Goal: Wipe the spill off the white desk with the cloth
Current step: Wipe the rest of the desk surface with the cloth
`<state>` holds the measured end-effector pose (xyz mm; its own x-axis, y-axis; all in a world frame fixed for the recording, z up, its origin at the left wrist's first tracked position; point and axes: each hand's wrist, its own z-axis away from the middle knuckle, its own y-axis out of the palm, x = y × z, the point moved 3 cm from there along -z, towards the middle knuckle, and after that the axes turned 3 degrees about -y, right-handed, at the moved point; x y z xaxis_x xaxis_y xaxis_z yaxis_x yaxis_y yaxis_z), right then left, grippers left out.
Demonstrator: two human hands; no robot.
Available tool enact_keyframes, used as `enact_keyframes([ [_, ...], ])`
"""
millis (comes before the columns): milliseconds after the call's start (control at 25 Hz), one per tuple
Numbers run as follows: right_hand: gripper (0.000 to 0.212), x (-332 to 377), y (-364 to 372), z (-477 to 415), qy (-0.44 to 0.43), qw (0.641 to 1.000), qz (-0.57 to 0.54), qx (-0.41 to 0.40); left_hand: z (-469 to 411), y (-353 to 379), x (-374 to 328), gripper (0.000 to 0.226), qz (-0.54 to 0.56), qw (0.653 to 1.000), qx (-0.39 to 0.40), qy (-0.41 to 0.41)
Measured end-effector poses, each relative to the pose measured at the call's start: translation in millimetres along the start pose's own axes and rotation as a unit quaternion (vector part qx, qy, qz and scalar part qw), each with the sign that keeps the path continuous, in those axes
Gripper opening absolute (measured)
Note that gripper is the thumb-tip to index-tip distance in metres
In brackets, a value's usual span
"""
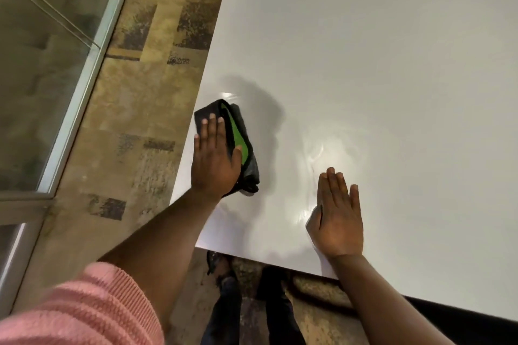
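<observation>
A folded dark grey cloth (243, 145) with a green inner layer lies on the white desk (378, 50) near its left edge. My left hand (214, 158) presses flat on top of the cloth, fingers pointing away from me. My right hand (337, 218) rests flat and empty on the desk near the front edge, fingers together. Between the hands a faint wet sheen with streaks (322, 154) shows on the surface, and another shiny patch (229, 95) lies just beyond the cloth.
The desk's left edge runs diagonally beside patterned brown carpet (140, 120). A glass partition with a metal frame (92, 64) stands at the left. My feet and legs (238, 302) show below the desk's front edge.
</observation>
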<state>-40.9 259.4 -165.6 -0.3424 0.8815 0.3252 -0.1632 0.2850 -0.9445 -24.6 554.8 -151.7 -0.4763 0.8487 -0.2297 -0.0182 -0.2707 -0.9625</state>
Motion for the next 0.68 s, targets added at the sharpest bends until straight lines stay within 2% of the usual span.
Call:
enact_keyframes([
  [120, 0.071, 3, -2, -1, 0.001, 1.000, 0.005, 0.001, 73, 1, 15, 0.078, 0.013, 1.000, 0.007, -0.026],
  [240, 0.071, 1, 0, 0, 0.004, 1.000, 0.017, 0.014, 123, 9, 6, 0.083, 0.012, 0.998, 0.060, -0.026],
  [400, 0.072, 5, 0, 0, 0.005, 1.000, 0.024, 0.016, 98, 11, -30, 0.095, -0.003, 0.997, 0.071, -0.033],
  [680, 0.071, 21, -3, -2, 0.031, 0.999, 0.010, -0.002, -29, 8, -85, 0.090, -0.026, 0.981, 0.061, 0.180],
])
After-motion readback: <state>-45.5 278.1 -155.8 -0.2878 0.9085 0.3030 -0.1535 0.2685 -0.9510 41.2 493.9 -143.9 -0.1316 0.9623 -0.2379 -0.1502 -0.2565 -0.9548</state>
